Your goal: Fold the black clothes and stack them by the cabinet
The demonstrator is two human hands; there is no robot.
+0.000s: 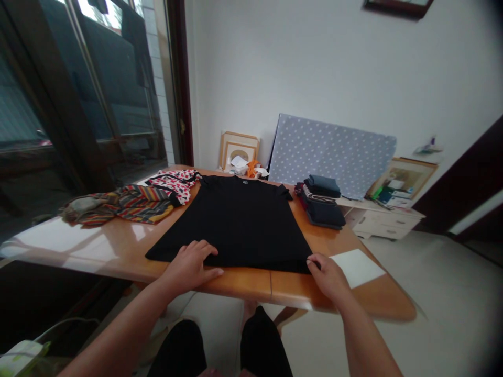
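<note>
In the centre of the frame, a black T-shirt (247, 225) lies spread on the worktop (239, 283), neck at the far side, hem (255, 267) towards me, just in from the near edge. My left hand (188, 265), lower centre-left, is loosely open: the fingers rest on the cloth near the hem, the thumb is spread away from them, and nothing is gripped. My right hand (329, 275), lower right of centre, is closed, with thumb and fingers pinching the hem's corner.

Surroundings: a striped garment (143, 204) and a spotted garment (183, 184) at middle left, the latter next to one sleeve; I cannot tell whether they touch. A folded pile (322, 201) stands right of the shirt, and a sheet of paper (357, 268) lies beside my right hand.

Assessment: the step in hand appears to be straightening the hem. To do it well, I should keep the right pinch light and draw the corner outward without lifting it, while the left palm presses flat and sweeps the other way. Too hard a pull could skew the body or drag the shoulders out of line. The sleeve at right looks bunched and merits flattening.
</note>
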